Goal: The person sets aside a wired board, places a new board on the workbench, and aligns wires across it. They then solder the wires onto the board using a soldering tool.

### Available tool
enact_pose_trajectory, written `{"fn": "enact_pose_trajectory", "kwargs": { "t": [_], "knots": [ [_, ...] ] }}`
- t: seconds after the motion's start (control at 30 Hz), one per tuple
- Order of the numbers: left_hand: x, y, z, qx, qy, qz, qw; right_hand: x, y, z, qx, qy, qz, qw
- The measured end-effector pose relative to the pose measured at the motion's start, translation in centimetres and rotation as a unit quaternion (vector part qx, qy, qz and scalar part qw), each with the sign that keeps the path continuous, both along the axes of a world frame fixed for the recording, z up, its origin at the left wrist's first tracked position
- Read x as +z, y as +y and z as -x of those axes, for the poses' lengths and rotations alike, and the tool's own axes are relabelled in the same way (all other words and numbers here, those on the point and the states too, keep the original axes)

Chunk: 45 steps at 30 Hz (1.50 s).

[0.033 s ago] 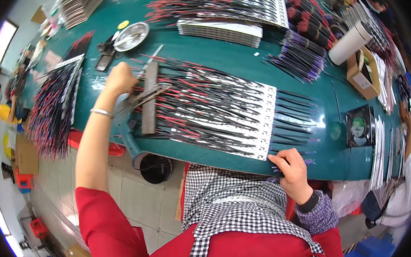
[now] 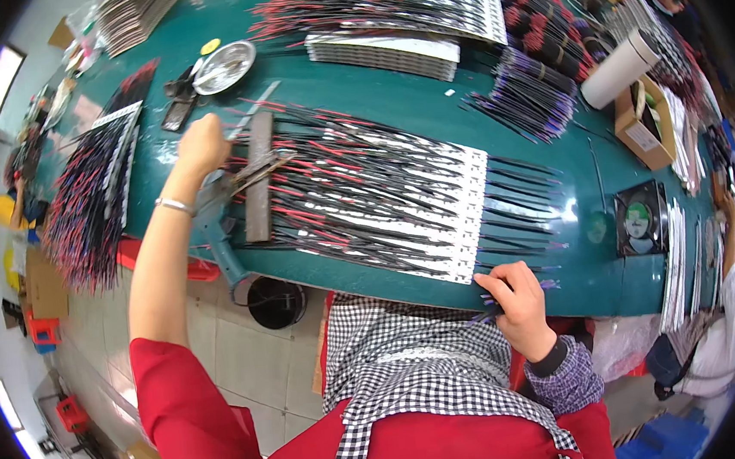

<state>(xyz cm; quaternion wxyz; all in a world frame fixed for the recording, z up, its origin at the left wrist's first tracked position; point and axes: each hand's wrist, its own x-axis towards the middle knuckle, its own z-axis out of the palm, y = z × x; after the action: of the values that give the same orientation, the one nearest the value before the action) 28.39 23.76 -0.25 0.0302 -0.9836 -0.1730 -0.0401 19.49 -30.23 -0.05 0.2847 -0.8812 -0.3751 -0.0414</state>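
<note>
Several rows of black wires with red ends (image 2: 356, 187) lie across the table on white punched strips (image 2: 468, 221). A flat grey metal bar (image 2: 260, 177) rests over their left part. My left hand (image 2: 204, 145) is closed beside the bar, close to the red wire ends; what it holds is hidden. Below it a teal-handled tool (image 2: 224, 245) leans at the table edge. At the near right corner of the strips, my right hand (image 2: 520, 308) is closed, with dark purple-tipped wires (image 2: 488, 313) under its fingers.
A metal dish (image 2: 225, 66) stands at the back left. More wire bundles lie at the left (image 2: 93, 199) and back (image 2: 385, 8). A white bottle (image 2: 622, 69), a cardboard box (image 2: 645, 130) and a black fan (image 2: 640, 218) stand on the right. Other people work nearby.
The whole view has shifted slightly to the left. My left hand sits a little differently by the bar; both hands stay closed in about the same places.
</note>
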Motion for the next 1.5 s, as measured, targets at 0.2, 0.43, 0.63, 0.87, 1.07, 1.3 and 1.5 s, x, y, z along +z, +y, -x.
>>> {"fn": "enact_pose_trajectory", "kwargs": {
  "t": [0.2,0.43,0.63,0.87,1.07,1.3,1.5],
  "knots": [
    [0.4,7.0,1.0,0.036,-0.037,-0.132,0.99,0.5,-0.3,-1.0,-0.004,-0.016,-0.005,1.0],
    [11.6,5.8,9.2,-0.045,-0.002,-0.374,0.926,7.0,-2.1,-6.0,-0.061,-0.057,-0.009,0.996],
    [10.7,-12.4,20.7,-0.022,-0.175,0.333,0.926,0.3,2.4,-17.8,-0.033,-0.106,0.101,0.989],
    [1.9,-28.8,30.7,0.14,-0.107,0.615,0.768,-2.7,4.4,-17.0,-0.026,-0.089,0.071,0.993],
    [-0.1,-29.8,30.1,0.094,-0.066,0.568,0.815,-2.7,4.2,-16.2,-0.033,-0.094,0.063,0.993],
    [0.0,-30.2,27.7,0.113,-0.064,0.61,0.782,-3.3,3.8,-16.2,-0.035,-0.112,0.038,0.992],
    [1.4,-30.4,28.8,0.143,-0.043,0.621,0.77,-3.4,3.8,-16.2,-0.035,-0.104,0.018,0.994]
  ]
}}
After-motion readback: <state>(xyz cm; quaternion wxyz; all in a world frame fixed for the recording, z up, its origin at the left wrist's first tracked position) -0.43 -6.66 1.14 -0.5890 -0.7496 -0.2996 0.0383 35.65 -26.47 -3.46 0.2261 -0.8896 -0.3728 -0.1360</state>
